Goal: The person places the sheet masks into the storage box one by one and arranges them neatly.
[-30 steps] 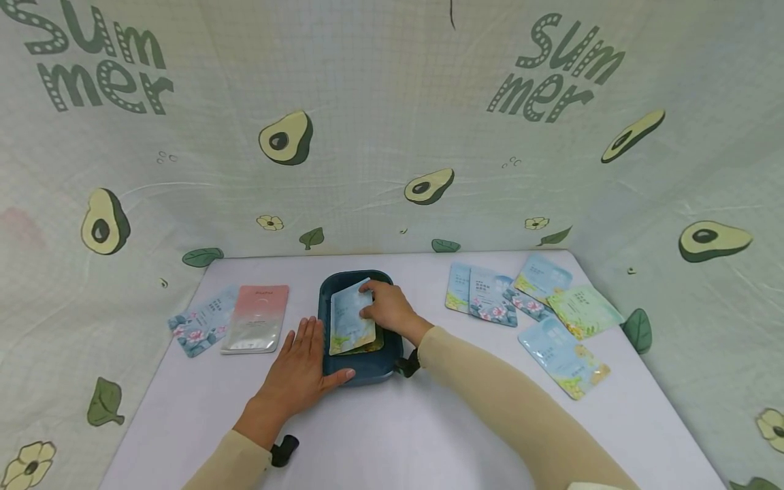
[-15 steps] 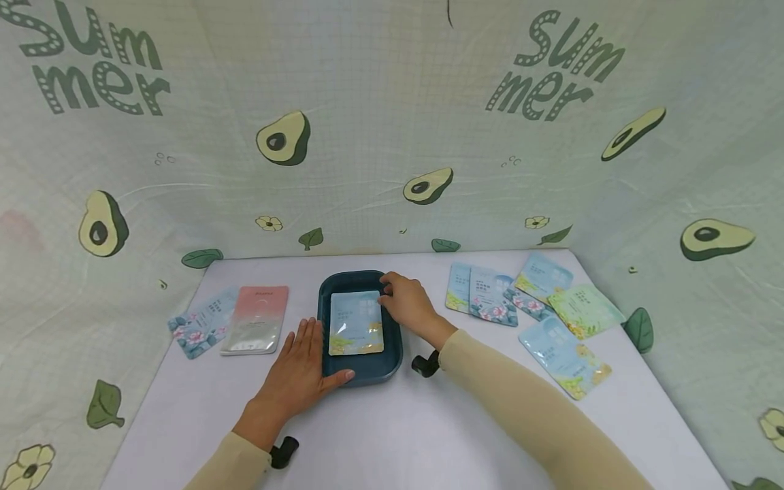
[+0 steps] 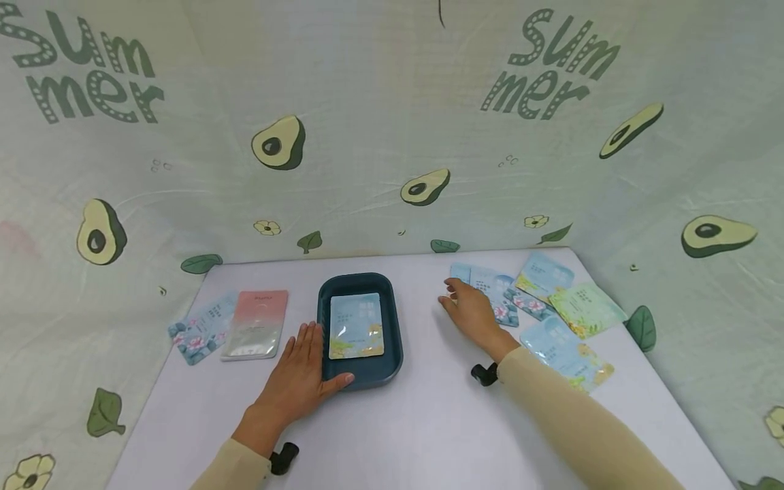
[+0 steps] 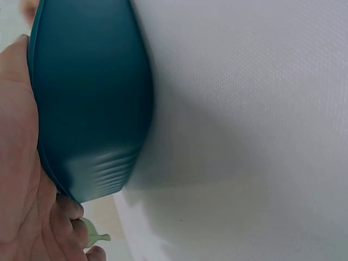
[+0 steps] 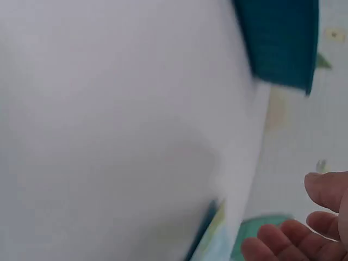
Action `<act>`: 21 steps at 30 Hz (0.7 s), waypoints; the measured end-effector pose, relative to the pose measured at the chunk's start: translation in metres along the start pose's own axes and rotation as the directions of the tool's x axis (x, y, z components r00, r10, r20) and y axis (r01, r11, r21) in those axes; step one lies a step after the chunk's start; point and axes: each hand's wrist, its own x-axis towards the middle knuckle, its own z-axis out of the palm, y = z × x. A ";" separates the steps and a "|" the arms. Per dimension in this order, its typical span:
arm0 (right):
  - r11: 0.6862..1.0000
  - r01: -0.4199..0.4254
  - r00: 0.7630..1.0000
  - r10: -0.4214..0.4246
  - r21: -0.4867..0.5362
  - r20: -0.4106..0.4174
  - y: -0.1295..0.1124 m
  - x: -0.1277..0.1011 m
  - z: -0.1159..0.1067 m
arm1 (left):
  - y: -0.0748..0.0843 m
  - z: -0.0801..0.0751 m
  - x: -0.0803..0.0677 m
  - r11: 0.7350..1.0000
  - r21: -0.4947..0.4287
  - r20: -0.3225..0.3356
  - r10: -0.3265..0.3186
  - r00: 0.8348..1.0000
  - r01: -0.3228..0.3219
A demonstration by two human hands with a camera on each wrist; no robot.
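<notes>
A dark teal tray (image 3: 326,317) sits mid-table with a light blue sachet (image 3: 356,324) lying flat inside it. My left hand (image 3: 298,379) rests flat against the tray's near left corner, thumb along its front rim; the left wrist view shows the tray's outer wall (image 4: 87,109) against my palm. My right hand (image 3: 470,312) hovers with relaxed fingers, holding nothing, at the left edge of a group of sachets (image 3: 490,289). In the blurred right wrist view my fingertips (image 5: 326,190) and the tray's corner (image 5: 280,41) show.
Several more sachets (image 3: 560,350) are spread over the right of the white table (image 3: 398,435). A pink sachet (image 3: 256,324) and a floral blue one (image 3: 201,328) lie at the left. An avocado-print cloth (image 3: 392,136) walls the table on three sides.
My right hand let go of the blue sachet, which now lies flat in the tray, and moved right to the group of sachets. The left hand stayed on the tray.
</notes>
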 end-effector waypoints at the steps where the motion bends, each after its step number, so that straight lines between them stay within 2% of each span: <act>1: 1.000 -0.010 1.000 0.010 -0.013 0.003 0.010 -0.002 -0.003 | 0.000 0.000 0.000 1.000 -0.002 0.000 0.000 1.000 0.000; 5: 0.996 -0.055 0.998 0.057 -0.072 0.027 0.043 -0.014 -0.013 | -0.001 0.001 -0.001 1.000 -0.004 0.002 -0.002 1.000 0.002; 10: 0.983 -0.070 0.995 0.081 -0.168 0.060 0.070 -0.029 -0.023 | 0.000 0.001 -0.002 1.000 -0.010 0.012 -0.007 1.000 0.007; 16: 0.956 -0.037 0.994 0.066 -0.291 0.091 0.086 -0.045 -0.027 | 0.001 0.000 -0.001 1.000 -0.015 0.008 0.001 1.000 -0.001; 21: 0.952 -0.068 0.985 0.112 -0.297 0.134 0.088 -0.052 -0.024 | 0.001 -0.001 -0.001 1.000 -0.013 0.012 0.005 1.000 -0.005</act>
